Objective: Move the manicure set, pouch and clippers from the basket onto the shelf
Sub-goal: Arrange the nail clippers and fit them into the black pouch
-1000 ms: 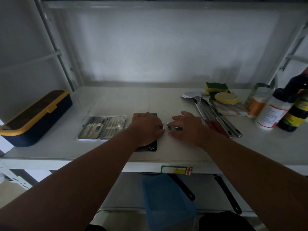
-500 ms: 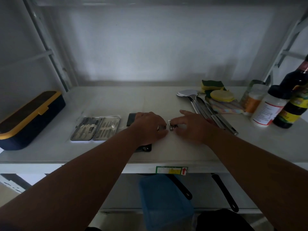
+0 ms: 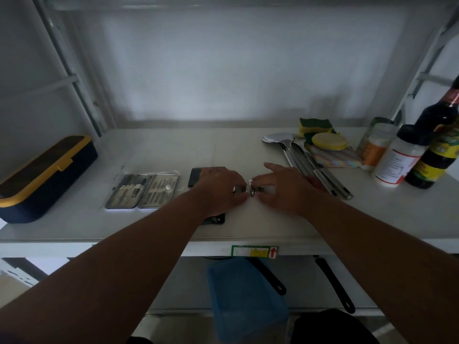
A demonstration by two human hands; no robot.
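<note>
Standing before a dim white metal rack, a person reaches both arms over its middle shelf (image 3: 74, 227), a smooth pale board against a plain white wall. At the left sits a long navy box (image 3: 37, 180) with a yellow rim. The manicure set (image 3: 142, 191) lies open and flat, two steel halves lined with small tools. Beside it the flat black pouch (image 3: 198, 176) lies partly under the left hand (image 3: 221, 188), whose curled fingers pinch one shiny metal clipper (image 3: 239, 189). The right hand (image 3: 280, 188) pinches a second clipper (image 3: 253, 188), touching the first on the board. To the right lie steel ladles (image 3: 298, 155), sponges (image 3: 315, 125), jars (image 3: 397, 160) and a dark bottle (image 3: 437, 150). Below the shelf I see a blue basket (image 3: 246, 299).
</note>
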